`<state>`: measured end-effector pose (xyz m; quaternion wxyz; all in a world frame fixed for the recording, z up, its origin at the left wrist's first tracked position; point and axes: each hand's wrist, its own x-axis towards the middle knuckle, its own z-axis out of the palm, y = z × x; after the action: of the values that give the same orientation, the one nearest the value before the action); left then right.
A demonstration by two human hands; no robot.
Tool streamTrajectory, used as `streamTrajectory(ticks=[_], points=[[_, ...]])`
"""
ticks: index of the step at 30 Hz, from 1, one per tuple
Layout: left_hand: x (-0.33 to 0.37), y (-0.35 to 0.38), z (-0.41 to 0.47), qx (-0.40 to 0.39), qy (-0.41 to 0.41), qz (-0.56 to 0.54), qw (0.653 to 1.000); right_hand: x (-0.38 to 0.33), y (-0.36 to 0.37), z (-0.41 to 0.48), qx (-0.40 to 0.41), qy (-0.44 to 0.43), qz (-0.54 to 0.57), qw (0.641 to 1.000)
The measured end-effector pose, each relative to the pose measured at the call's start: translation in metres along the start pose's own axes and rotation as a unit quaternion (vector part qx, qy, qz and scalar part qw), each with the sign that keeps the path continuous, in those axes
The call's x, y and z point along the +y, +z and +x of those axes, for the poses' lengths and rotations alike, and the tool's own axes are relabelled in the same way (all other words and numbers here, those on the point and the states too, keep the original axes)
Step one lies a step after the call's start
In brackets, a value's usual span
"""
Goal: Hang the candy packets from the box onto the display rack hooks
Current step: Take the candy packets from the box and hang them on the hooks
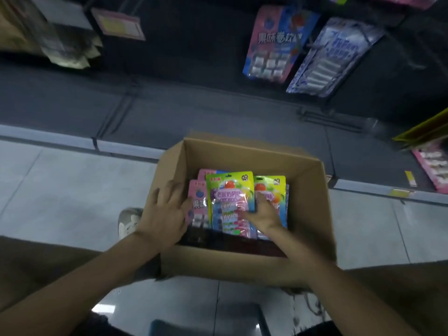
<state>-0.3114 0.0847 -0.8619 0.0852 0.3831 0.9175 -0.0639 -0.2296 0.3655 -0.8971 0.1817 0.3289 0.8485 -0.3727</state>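
You're picking: your left hand (pixel 164 212) rests spread on the box (pixel 266 151) at centre. Your right hand (pixel 264 212) lies on a green packet (pixel 230 190) inside, grip unclear. Next, pinch it and lift it toward the rack's hung packets (pixel 269 44), upper right.

Box (pixel 242 263), 6 o'clock: plain brown cardboard. Front packet (pixel 230 190) inside: lime-green border, red-orange fruit print, pink and green bands lower down. Second packet (pixel 275 181), at its 3 o'clock: same lime green. Pink packet (pixel 198 197), at its 9 o'clock: pink, blue berry print, white characters. Rack (pixel 194 69): dark grey. Hanging packet (pixel 274 44), 1 o'clock: pink left, blue right. Neighbouring packet (pixel 332 57): blue-and-white pattern. Floor (pixel 60 190): pale grey tiles. Shoe (pixel 128 219), 8 o'clock: grey-white.
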Motion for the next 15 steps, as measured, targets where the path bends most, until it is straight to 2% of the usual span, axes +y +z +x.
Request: streamTrajectory(ticks=[4, 6, 9, 13, 15], points=[[-0.001, 0.006, 0.004, -0.01, -0.011, 0.016, 1.0, -0.012, 0.028, 0.006, 0.026, 0.121, 0.188, 0.974], [-0.002, 0.007, 0.005, -0.012, -0.017, 0.03, 0.999, -0.016, 0.039, 0.008, 0.056, 0.158, 0.239, 0.956], [-0.003, 0.008, 0.004, -0.013, -0.025, 0.041, 0.999, -0.023, 0.046, 0.006, 0.056, 0.15, 0.216, 0.963], [-0.001, 0.008, 0.004, -0.008, -0.022, 0.049, 0.999, -0.022, 0.049, 0.005, 0.064, 0.083, 0.111, 0.988], [-0.001, 0.004, 0.005, -0.012, -0.022, 0.063, 0.998, -0.018, 0.049, 0.005, 0.047, 0.057, 0.109, 0.991]])
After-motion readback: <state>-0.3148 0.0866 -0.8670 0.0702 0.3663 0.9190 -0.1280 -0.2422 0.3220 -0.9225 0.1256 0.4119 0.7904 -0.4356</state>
